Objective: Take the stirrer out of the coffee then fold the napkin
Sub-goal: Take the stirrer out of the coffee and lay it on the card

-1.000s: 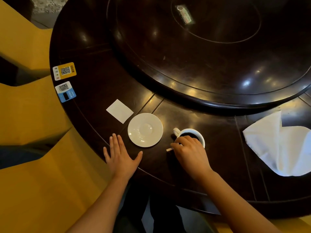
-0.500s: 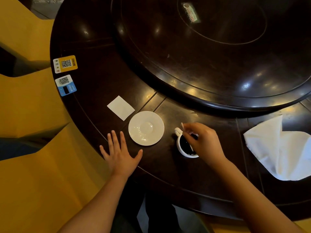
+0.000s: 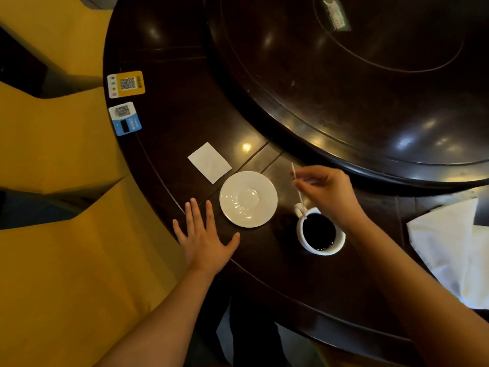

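A white cup [image 3: 341,241] of black coffee stands on the dark table. My right hand [image 3: 328,193] hovers just behind the cup and pinches a thin white stirrer [image 3: 300,198] that slants down, its lower tip at the cup's rim near the handle. My left hand [image 3: 205,239] lies flat on the table edge, fingers spread, left of the cup and in front of an empty white saucer [image 3: 248,199]. A crumpled white napkin [image 3: 455,250] lies at the right edge, partly cut off by the frame.
A small white folded paper square [image 3: 209,162] lies behind the saucer. Two QR-code stickers [image 3: 126,83] [image 3: 125,118] sit on the table's left rim. A large dark turntable [image 3: 370,102] fills the table's middle. Yellow chairs [image 3: 53,154] stand at the left.
My right hand has risen from the cup and drawn the stirrer up and back, out of the coffee. The left hand has stayed flat. The view has shifted slightly.
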Motion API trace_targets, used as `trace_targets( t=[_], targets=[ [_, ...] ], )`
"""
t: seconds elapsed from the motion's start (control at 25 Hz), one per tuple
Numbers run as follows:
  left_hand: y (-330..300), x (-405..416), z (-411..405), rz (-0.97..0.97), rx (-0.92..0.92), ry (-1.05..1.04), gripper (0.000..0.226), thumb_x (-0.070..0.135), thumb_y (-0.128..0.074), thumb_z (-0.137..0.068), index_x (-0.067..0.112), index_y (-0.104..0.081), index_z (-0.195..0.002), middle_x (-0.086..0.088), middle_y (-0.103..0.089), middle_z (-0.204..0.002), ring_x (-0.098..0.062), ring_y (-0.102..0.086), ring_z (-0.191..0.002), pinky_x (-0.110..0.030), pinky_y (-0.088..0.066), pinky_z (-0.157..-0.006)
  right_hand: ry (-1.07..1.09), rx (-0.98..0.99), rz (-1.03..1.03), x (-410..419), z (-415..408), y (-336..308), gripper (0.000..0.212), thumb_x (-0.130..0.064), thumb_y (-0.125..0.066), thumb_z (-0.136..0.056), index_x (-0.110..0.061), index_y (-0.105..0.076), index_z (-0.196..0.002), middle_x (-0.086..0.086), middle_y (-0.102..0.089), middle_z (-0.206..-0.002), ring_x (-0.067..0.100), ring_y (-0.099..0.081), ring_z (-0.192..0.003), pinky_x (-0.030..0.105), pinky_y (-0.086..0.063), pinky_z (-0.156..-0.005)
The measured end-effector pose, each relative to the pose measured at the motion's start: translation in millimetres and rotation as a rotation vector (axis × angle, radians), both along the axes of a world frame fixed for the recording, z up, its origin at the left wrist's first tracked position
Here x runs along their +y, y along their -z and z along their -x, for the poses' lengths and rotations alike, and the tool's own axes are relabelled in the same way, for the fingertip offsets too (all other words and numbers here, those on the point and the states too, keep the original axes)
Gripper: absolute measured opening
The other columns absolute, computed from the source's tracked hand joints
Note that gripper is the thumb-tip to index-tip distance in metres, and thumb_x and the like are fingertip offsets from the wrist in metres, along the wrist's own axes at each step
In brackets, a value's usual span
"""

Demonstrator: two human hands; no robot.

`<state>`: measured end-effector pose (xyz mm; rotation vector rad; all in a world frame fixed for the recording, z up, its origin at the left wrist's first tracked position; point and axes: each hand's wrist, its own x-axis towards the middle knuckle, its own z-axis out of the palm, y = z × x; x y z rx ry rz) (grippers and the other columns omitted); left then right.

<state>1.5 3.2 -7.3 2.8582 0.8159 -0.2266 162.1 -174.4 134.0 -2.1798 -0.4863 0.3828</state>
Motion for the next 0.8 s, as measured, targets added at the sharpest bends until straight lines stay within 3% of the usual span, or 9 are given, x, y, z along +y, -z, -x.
trace_targets(
  t=[0.16, 0.24, 0.36, 0.44, 0.56, 0.8],
  targets=[
    [1, 1, -1, 0.000, 0.017, -0.011, 0.100, 0.078, -0.024, -0.072, 0.013, -0.022, -0.147, -0.019, -0.010, -0.155, -0.032, -0.003, -0.143, -0.060, -0.005, -0.109, -0.190, -0.209, 0.011, 68, -24, -9, 0.019, -0.010, -0.066, -0.083, -0.008, -0.070, -0.102, 0.008, -0.069, -0.091, 0.012, -0.060, -0.075, 0.023, -0.050, -0.071],
    [1, 1, -1, -0.002, 0.011, -0.011, 0.100, 0.079, -0.025, -0.072, 0.013, -0.020, -0.147, -0.018, -0.005, -0.154, -0.032, -0.001, -0.143, -0.060, -0.005, -0.109, -0.340, -0.410, 0.017, 103, -26, -4, 0.018, -0.009, -0.066, -0.082, -0.008, -0.070, -0.100, 0.009, -0.069, -0.089, 0.016, -0.061, -0.075, 0.028, -0.051, -0.066],
    [2, 1, 1, 0.022, -0.046, 0.001, 0.098, 0.075, -0.033, -0.072, 0.011, -0.024, -0.146, -0.022, -0.010, -0.154, -0.033, -0.005, -0.143, -0.060, -0.006, -0.108, -0.618, -0.721, 0.077, 150, -14, 20, 0.014, -0.009, -0.065, -0.080, -0.010, -0.071, -0.092, 0.009, -0.067, -0.080, 0.024, -0.062, -0.072, 0.025, -0.039, -0.056],
    [1, 0, 1, 0.037, -0.068, 0.002, 0.098, 0.073, -0.037, -0.072, 0.012, -0.023, -0.146, -0.022, -0.012, -0.154, -0.032, -0.006, -0.143, -0.060, -0.006, -0.108, -0.775, -0.835, 0.123, 173, -3, 41, 0.011, -0.011, -0.068, -0.076, -0.009, -0.071, -0.086, 0.009, -0.066, -0.076, 0.027, -0.062, -0.069, 0.027, -0.040, -0.054],
    [2, 1, 1, 0.048, -0.066, -0.012, 0.096, 0.074, -0.039, -0.072, 0.013, -0.027, -0.145, -0.021, -0.015, -0.154, -0.032, -0.008, -0.143, -0.058, -0.004, -0.109, -0.898, -0.835, 0.183, 198, 9, 67, 0.013, -0.008, -0.074, -0.070, -0.006, -0.071, -0.083, 0.011, -0.066, -0.078, 0.028, -0.062, -0.072, 0.032, -0.047, -0.058],
    [0, 1, 0, 0.050, -0.052, -0.008, 0.091, 0.074, -0.036, -0.074, 0.011, -0.038, -0.140, -0.023, -0.025, -0.151, -0.033, -0.012, -0.142, -0.059, -0.008, -0.109, -0.922, -0.741, 0.325, 216, 15, 83, 0.015, -0.008, -0.071, -0.074, -0.005, -0.070, -0.089, 0.014, -0.066, -0.086, 0.029, -0.060, -0.080, 0.034, -0.046, -0.064]
  ],
)
